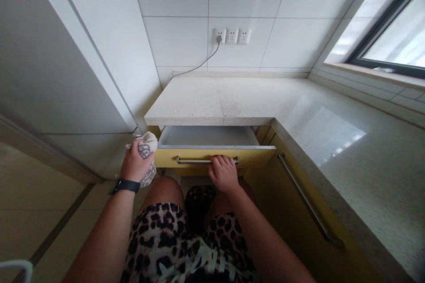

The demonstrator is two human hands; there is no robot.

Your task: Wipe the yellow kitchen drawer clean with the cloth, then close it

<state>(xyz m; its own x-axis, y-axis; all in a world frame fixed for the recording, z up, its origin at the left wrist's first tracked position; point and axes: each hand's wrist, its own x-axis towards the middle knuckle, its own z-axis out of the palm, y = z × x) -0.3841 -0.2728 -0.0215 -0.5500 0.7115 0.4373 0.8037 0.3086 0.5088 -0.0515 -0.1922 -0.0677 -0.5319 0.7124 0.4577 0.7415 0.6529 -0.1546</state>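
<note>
My left hand (pixel 137 161) is closed around a bunched, patterned grey-and-white cloth (pixel 148 143), just beside the left end of a yellow-fronted drawer (pixel 166 157). The drawer is pulled part of the way out from under the countertop, and its pale inside (pixel 209 136) shows. On the drawer front, my right hand (pixel 224 173) has its fingers hooked over the right part of the metal bar handle (pixel 194 162). A dark watch band (pixel 129 185) circles my left wrist.
A pale stone countertop (pixel 259 97) runs along the wall and turns down the right side. Below it stands a yellow cabinet door with a long metal handle (pixel 308 203). A tall white cabinet (pixel 99 22) rises at left. A cord (pixel 204 63) hangs from the wall sockets (pixel 232 36).
</note>
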